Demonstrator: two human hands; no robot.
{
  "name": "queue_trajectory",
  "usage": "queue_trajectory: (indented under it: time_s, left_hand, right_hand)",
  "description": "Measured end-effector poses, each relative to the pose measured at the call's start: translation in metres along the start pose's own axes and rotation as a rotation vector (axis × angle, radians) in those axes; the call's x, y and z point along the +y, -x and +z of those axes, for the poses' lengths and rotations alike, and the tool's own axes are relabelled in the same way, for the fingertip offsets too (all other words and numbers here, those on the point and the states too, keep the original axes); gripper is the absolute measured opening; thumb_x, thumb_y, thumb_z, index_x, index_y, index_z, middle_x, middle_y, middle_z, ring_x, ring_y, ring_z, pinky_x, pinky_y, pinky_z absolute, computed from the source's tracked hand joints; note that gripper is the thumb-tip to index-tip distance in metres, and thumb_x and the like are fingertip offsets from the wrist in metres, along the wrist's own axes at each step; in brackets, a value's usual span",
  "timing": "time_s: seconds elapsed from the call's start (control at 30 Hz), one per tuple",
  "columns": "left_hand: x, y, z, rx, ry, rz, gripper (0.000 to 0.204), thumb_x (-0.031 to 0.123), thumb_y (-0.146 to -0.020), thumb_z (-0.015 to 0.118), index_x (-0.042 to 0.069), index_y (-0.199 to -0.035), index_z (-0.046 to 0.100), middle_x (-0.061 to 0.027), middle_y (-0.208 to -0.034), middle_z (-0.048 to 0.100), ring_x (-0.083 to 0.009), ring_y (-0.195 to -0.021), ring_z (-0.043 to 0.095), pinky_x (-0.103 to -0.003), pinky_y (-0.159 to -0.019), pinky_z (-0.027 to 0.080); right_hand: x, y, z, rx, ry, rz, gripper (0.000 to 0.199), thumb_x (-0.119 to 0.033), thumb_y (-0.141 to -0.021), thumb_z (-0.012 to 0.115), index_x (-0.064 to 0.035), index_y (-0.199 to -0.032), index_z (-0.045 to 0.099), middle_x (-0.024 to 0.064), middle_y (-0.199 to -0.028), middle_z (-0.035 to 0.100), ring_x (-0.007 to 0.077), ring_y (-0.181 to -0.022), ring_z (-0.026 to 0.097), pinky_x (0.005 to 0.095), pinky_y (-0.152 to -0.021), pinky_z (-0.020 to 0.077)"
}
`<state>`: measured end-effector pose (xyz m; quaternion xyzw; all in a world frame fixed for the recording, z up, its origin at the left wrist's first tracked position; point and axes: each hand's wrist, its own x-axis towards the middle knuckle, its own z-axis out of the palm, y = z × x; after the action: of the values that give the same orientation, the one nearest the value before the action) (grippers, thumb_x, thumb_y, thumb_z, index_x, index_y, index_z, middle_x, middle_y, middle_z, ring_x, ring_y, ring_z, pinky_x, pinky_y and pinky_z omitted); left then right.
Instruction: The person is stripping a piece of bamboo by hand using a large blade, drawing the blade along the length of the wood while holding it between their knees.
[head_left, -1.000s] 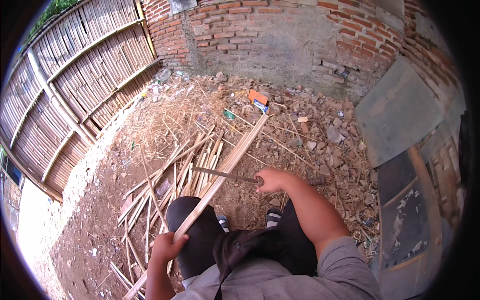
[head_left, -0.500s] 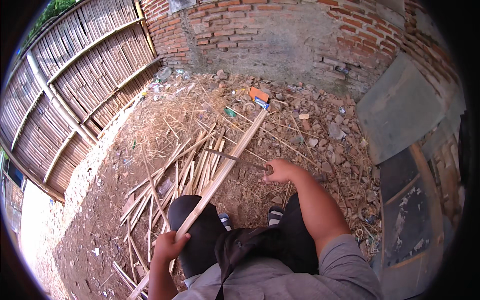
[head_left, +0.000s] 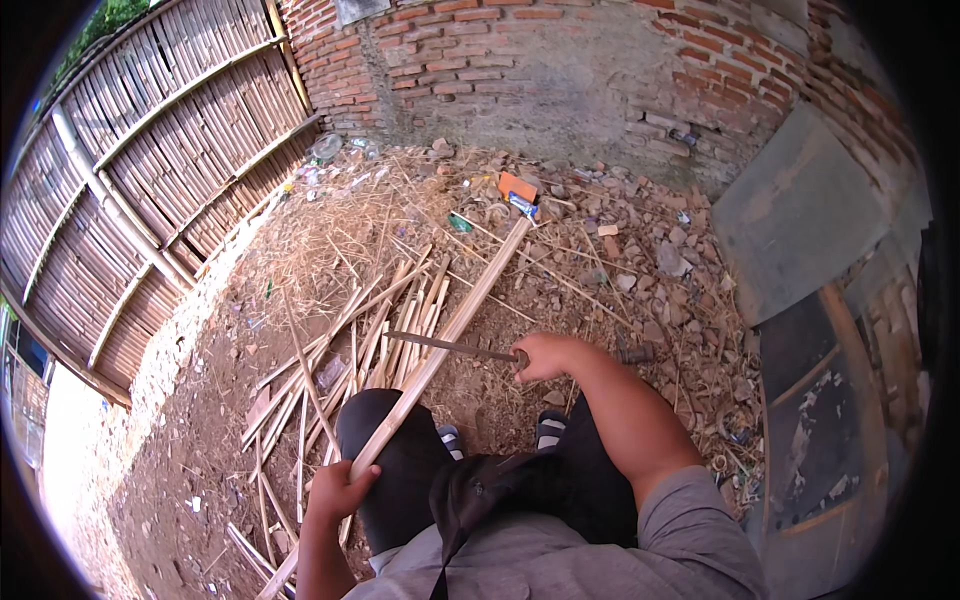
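Observation:
A long pale bamboo strip (head_left: pixel 455 325) slants from lower left to upper right across my left thigh. My left hand (head_left: pixel 340 488) is closed round its lower part. My right hand (head_left: pixel 545 357) grips the handle of a long, narrow, dark-bladed knife (head_left: pixel 450 346). The blade lies across the strip around its middle, with the tip pointing left beyond it. Whether the edge bites into the bamboo I cannot tell. Left of the strip, several split bamboo pieces (head_left: pixel 335 350) lie in a loose heap on the dirt.
Ahead rises a brick wall (head_left: pixel 560 90) with rubble and litter at its foot. A bamboo fence (head_left: pixel 150 150) stands at left. Grey sheets (head_left: pixel 800 215) lean at right. An orange block (head_left: pixel 517 187) and a blue wrapper (head_left: pixel 522 206) lie near the strip's far end.
My right hand has drawn the knife toward me and slightly left along the strip. The left hand and the strip look almost unmoved.

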<state>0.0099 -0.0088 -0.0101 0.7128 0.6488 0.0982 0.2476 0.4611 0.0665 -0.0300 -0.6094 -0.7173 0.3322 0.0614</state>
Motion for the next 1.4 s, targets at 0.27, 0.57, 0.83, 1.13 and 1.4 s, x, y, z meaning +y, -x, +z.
queue_trajectory:
  time_s: [0.27, 0.57, 0.83, 1.13, 1.4]
  left_hand:
    - [0.001, 0.001, -0.001, 0.012, 0.018, 0.019, 0.058, 0.053, -0.082, 0.075, -0.003, -0.070, 0.065, -0.0190, -0.056, 0.060, -0.0270, -0.052, 0.061, -0.044, -0.055, 0.048]
    - [-0.002, -0.001, 0.001, -0.006, 0.042, 0.011, 0.057, 0.052, -0.083, 0.075, -0.003, -0.070, 0.066, -0.0178, -0.057, 0.060, -0.0256, -0.052, 0.060, -0.043, -0.055, 0.047]
    - [-0.001, -0.001, -0.001, -0.035, 0.066, 0.002, 0.056, 0.050, -0.083, 0.075, -0.003, -0.070, 0.065, -0.0166, -0.057, 0.059, -0.0220, -0.054, 0.059, -0.041, -0.055, 0.046]
    - [-0.010, -0.005, 0.004, -0.029, 0.087, -0.023, 0.055, 0.050, -0.083, 0.075, -0.002, -0.068, 0.064, -0.0141, -0.056, 0.058, -0.0203, -0.053, 0.056, -0.040, -0.054, 0.045]
    - [-0.004, -0.005, 0.001, -0.074, 0.019, -0.050, 0.047, 0.042, -0.086, 0.075, -0.003, -0.077, 0.068, -0.0055, -0.060, 0.060, -0.0118, -0.060, 0.056, -0.036, -0.056, 0.046]
  right_hand:
    - [0.007, 0.001, -0.005, 0.020, -0.006, -0.014, 0.045, -0.032, -0.077, 0.078, -0.0099, -0.114, 0.069, 0.0147, -0.103, 0.070, 0.0322, -0.100, 0.067, 0.0434, -0.084, 0.0513]
    - [0.019, -0.001, -0.007, 0.057, -0.049, 0.038, 0.049, -0.038, -0.078, 0.080, -0.0077, -0.115, 0.067, 0.0170, -0.102, 0.070, 0.0336, -0.099, 0.067, 0.0442, -0.084, 0.0514]
    - [0.011, 0.001, -0.008, 0.062, -0.056, 0.035, 0.041, -0.034, -0.080, 0.078, -0.0075, -0.109, 0.069, 0.0152, -0.094, 0.069, 0.0313, -0.092, 0.067, 0.0423, -0.080, 0.0514]
    - [0.019, -0.003, -0.001, 0.107, -0.011, -0.005, 0.033, -0.033, -0.079, 0.079, -0.0097, -0.100, 0.071, 0.0113, -0.093, 0.071, 0.0289, -0.091, 0.069, 0.0420, -0.081, 0.0519]
    - [0.020, -0.001, -0.001, 0.099, -0.034, -0.014, 0.042, -0.038, -0.078, 0.079, -0.0082, -0.105, 0.069, 0.0147, -0.095, 0.070, 0.0317, -0.094, 0.068, 0.0434, -0.081, 0.0514]
